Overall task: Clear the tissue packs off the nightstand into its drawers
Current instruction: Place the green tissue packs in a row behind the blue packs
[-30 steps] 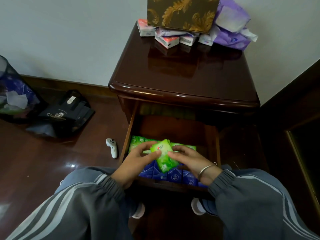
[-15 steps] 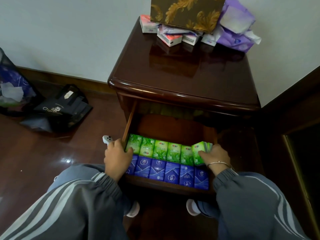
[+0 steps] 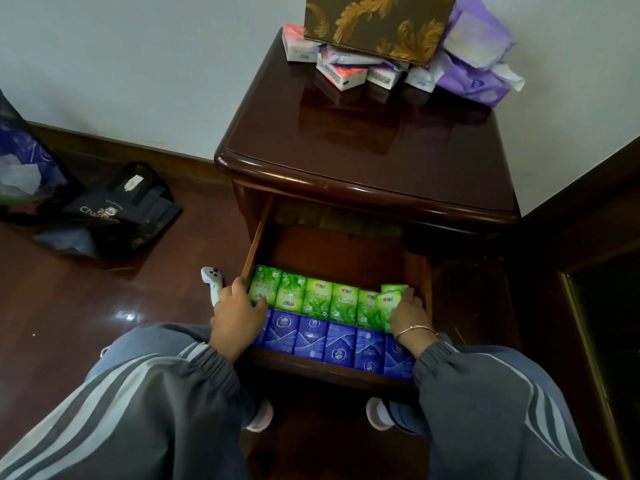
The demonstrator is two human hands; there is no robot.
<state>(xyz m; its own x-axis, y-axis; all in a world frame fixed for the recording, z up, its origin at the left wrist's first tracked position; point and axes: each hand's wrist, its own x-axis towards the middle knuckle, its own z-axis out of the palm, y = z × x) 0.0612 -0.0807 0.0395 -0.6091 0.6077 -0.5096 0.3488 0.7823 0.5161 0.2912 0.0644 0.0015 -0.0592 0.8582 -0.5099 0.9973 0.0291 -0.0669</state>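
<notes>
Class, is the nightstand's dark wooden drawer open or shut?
Open: the dark wooden drawer is pulled out, exposing green tissue packs and blue tissue packs.

Open drawer (image 3: 341, 252) of the glossy dark nightstand (image 3: 363, 161): green tissue packs (image 3: 317, 299) side by side in the back row, blue packs (image 3: 341, 348) in the front row, the rows touching. The end green pack (image 3: 389, 306), far right, sits tilted and raised, gripped by the right hand (image 3: 410, 315). Pink-and-white packs (image 3: 343, 73) and a purple pack (image 3: 474, 85) lie heaped at the worktop's rear.

Tissue packs (image 3: 343, 76) partly hidden under box (image 3: 377, 26) — itself cropped at top.
</notes>
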